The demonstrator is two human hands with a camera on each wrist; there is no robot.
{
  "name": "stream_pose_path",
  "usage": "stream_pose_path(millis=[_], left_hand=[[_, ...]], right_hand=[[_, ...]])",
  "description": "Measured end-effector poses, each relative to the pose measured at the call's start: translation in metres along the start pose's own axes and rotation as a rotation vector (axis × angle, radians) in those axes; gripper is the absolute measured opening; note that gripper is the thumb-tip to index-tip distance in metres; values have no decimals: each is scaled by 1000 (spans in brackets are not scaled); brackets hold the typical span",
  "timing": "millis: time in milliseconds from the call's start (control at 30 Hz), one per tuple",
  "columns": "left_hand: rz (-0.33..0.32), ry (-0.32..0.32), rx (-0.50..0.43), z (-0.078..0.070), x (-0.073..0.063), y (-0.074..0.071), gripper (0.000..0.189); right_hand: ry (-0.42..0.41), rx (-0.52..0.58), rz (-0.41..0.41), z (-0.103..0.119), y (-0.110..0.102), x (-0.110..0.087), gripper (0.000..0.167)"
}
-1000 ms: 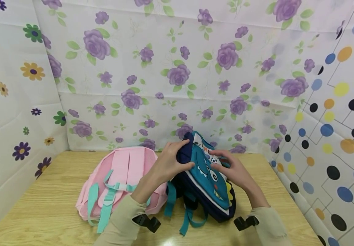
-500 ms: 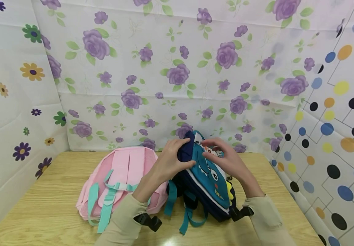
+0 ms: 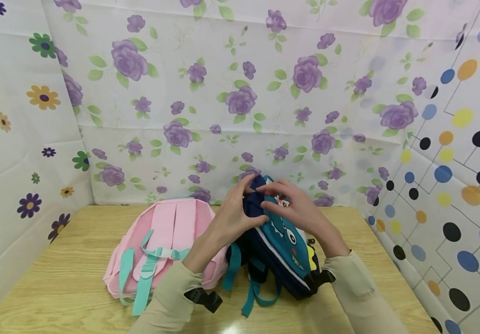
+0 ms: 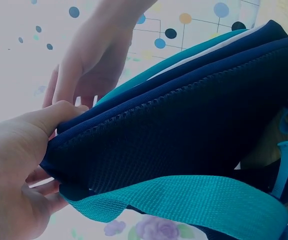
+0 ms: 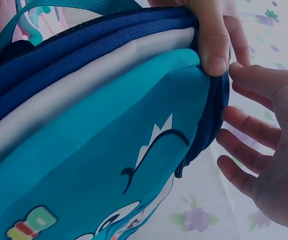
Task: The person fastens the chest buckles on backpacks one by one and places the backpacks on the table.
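A small teal and navy backpack (image 3: 282, 241) with a cartoon monster face leans tilted on the table, its straps trailing at the left. My left hand (image 3: 230, 209) grips its navy upper end; in the left wrist view the thumb (image 4: 59, 112) lies over the edge and the fingers are partly hidden behind. The right hand (image 3: 297, 208) is at the same end, close to the left hand. In the right wrist view, its loosely bent fingers (image 5: 251, 127) reach the navy border (image 5: 211, 120), thumb near the left thumb. A small dark zipper pull (image 5: 179, 169) hangs nearby.
Left of the teal backpack lies a pink backpack (image 3: 162, 220) with mint straps, its back side up, partly behind my left forearm. Both are on a wooden table (image 3: 68, 264). A flowered cloth (image 3: 223, 153) hangs behind, and a dotted cloth (image 3: 444, 222) stands at the right.
My right hand has moved left and up, from the front face of the teal backpack to its navy upper end. The left hand keeps its grip, its fingers shifting slightly.
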State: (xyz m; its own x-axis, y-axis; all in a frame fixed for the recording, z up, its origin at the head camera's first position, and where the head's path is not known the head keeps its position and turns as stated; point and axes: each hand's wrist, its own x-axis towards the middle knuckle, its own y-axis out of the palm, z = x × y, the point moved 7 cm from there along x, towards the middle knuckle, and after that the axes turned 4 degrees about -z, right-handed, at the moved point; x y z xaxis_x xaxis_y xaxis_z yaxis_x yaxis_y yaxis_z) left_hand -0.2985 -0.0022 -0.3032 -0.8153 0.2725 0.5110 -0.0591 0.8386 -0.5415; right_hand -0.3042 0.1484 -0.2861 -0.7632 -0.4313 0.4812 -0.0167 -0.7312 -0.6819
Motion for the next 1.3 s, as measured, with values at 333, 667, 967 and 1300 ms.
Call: stream_pose_path(millis=[333, 667, 967, 1300], left_hand=[[-39, 47, 21, -8, 1, -2, 94], [-67, 80, -13, -8, 1, -2, 94], [-55, 93, -41, -7, 0, 1, 90], [14, 42, -231, -2, -5, -3, 71]], right_hand=[[26, -6, 51, 9, 7, 14, 35], [73, -13, -33, 10, 9, 15, 19], [24, -16, -128, 7, 0, 11, 10], [58, 82, -231, -5, -31, -3, 8]])
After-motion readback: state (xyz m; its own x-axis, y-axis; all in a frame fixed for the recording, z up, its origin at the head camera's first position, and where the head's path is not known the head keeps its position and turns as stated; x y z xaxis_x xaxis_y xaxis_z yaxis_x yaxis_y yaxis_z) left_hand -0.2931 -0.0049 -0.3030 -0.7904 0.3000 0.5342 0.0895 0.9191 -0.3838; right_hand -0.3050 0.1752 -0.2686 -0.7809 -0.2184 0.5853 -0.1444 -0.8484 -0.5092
